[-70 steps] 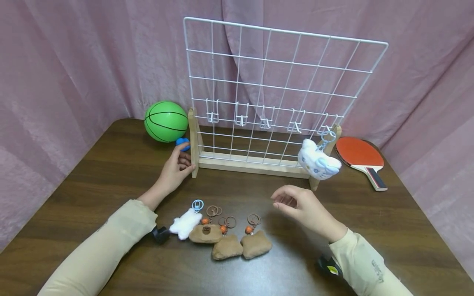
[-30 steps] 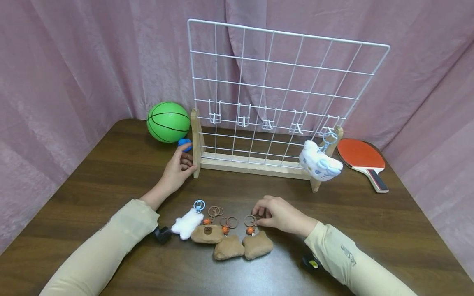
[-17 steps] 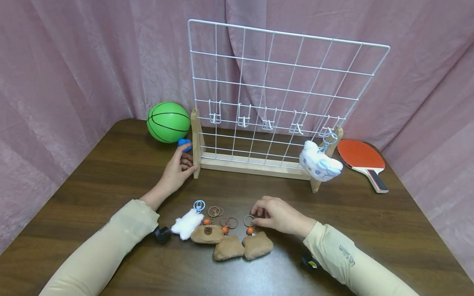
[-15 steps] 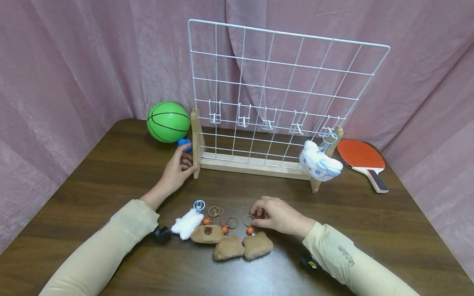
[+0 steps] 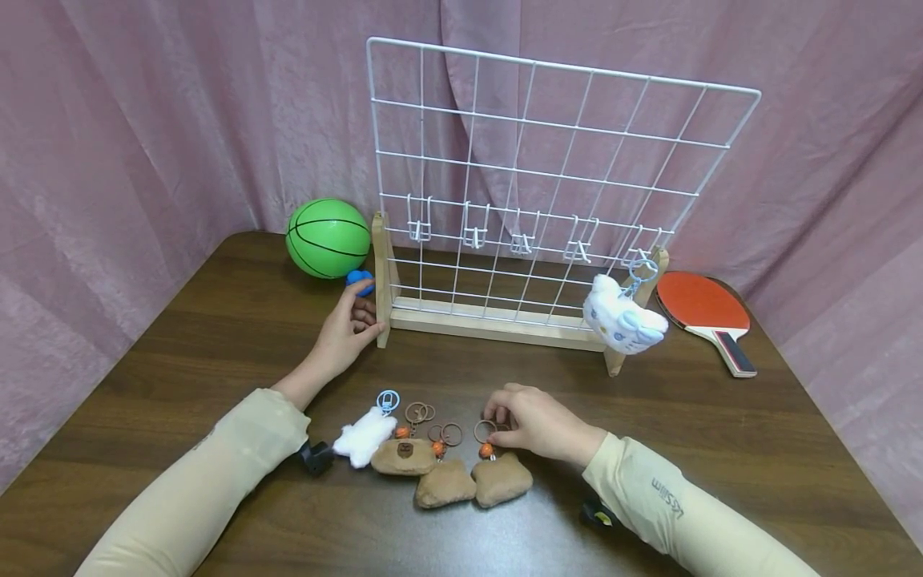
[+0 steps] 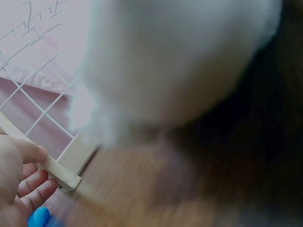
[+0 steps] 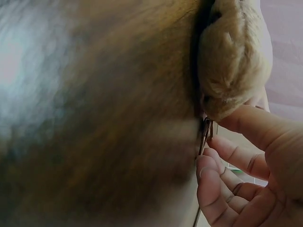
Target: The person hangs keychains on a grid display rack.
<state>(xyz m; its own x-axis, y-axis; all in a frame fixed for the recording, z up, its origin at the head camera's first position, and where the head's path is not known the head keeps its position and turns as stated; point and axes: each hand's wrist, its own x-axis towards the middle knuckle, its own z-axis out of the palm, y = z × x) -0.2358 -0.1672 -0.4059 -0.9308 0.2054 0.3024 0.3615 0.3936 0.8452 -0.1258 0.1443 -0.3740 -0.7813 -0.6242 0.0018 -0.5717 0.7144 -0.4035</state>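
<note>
My right hand curls its fingers and thumb at the metal ring of the rightmost brown plush keychain. In the right wrist view the ring stands on edge between thumb and fingertips, just under the furry plush. With thumb and fingers, my left hand grips the left wooden leg of the white wire grid rack. The left wrist view has the thumb lying across that leg; a blurred pale shape fills its middle.
Two more brown plush keychains and a white one lie leftward. A white plush keychain hangs on the rack's right hook; several other hooks are bare. Around stand a green ball, blue object and table tennis paddle.
My right hand has come left and down from in front of the rack to the rightmost brown keychain's ring, then shifted slightly further left. The left hand stays on the rack's leg.
</note>
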